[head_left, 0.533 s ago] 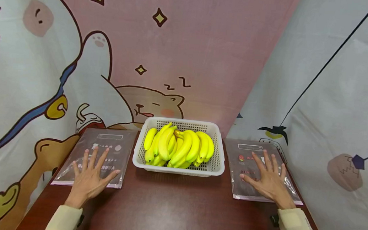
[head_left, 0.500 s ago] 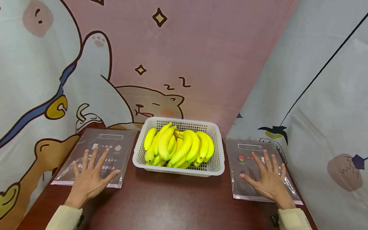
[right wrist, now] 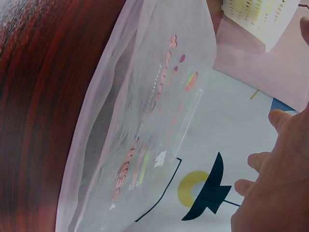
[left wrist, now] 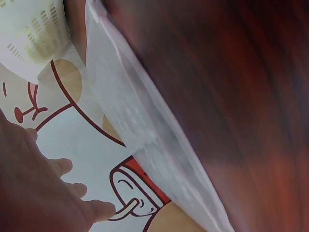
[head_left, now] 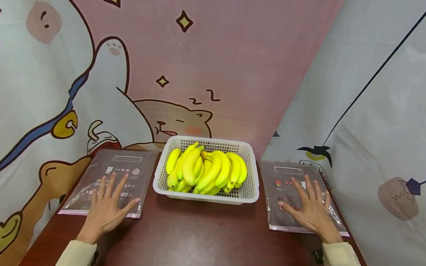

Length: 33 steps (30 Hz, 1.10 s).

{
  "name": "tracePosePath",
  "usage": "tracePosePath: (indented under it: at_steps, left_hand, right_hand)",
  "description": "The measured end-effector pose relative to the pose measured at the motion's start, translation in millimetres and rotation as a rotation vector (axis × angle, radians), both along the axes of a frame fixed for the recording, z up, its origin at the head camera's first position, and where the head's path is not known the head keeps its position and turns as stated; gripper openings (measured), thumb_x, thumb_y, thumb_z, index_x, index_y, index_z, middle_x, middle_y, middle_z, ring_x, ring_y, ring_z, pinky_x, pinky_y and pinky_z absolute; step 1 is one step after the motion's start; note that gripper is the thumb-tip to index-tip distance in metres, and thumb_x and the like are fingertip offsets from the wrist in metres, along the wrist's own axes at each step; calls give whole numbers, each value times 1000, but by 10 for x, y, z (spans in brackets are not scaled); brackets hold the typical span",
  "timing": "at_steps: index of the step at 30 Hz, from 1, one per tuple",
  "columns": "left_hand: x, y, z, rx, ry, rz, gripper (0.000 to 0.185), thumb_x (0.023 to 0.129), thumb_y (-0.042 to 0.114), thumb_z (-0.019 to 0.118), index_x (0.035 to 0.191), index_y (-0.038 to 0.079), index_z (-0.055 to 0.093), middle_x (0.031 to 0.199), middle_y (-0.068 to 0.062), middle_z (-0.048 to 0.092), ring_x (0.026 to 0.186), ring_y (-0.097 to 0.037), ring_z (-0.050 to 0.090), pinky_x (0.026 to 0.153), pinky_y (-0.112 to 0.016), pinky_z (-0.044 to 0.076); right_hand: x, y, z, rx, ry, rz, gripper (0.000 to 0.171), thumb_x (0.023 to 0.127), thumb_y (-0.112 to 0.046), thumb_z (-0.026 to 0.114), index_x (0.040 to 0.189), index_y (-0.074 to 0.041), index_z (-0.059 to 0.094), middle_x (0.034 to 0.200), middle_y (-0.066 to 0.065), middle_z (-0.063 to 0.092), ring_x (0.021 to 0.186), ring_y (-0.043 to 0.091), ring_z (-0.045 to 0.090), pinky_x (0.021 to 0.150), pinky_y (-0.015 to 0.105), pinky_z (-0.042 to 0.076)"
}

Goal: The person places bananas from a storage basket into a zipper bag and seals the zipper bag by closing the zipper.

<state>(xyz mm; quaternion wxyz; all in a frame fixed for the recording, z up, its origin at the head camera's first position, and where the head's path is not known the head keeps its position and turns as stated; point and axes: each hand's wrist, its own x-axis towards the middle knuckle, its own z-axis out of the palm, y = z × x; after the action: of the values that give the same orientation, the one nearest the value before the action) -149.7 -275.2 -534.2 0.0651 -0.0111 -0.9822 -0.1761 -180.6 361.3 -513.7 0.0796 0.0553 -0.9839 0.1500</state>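
My left hand [head_left: 105, 210] is spread over the near half of a clear printed zip bag [head_left: 123, 164], fingers straight and apart. On the other side, my right hand [head_left: 313, 210] spreads its fingers over a second zip bag [head_left: 279, 218] with small red prints. Neither hand grips anything. In the right wrist view the near edge of that bag [right wrist: 159, 96] shows a gap along its zip side. The left wrist view catches the pale edge of the left bag [left wrist: 120, 92] beyond the fingers. Between the bags stands a white plastic basket [head_left: 204, 197] holding several yellow bananas [head_left: 210, 172].
A dark red-brown wooden table [head_left: 198, 243] carries the bags and the basket. Right behind it hangs a cartoon-printed cloth [head_left: 239, 69], which also lines both sides. Both bags lie close to the table's side edges.
My left hand has shifted slightly to the right over its bag. The right hand stays almost where it was; the bags, basket and bananas have not moved.
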Motion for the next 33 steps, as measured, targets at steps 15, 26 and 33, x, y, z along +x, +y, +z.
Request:
tracePosePath:
  at_steps: [15,26,33]
  left_hand:
    - [101,332,-134,100,-13,-35,92,95,69,55,166,28,12,171,-23,11,158,-49,3,118,-75,13]
    - [84,669,-61,220,375,-136,80,91,36,77,157,11,39,158,-21,42,150,-43,33,115,-65,33]
    - [7,822,-12,276,636,-323,59,79,10,85,133,-1,64,135,-22,62,136,-41,49,126,-33,26]
  right_hand:
    - [-77,-11,10,11,6,16,98,85,-72,65,162,-26,27,172,20,6,155,53,4,114,81,-4]
    - [-185,3,5,12,-39,42,92,87,-70,64,160,-23,34,171,23,11,153,54,9,114,81,2]
    - [-273,107,-88,14,-105,58,89,87,-65,68,157,-17,38,167,29,17,151,58,14,113,82,6]
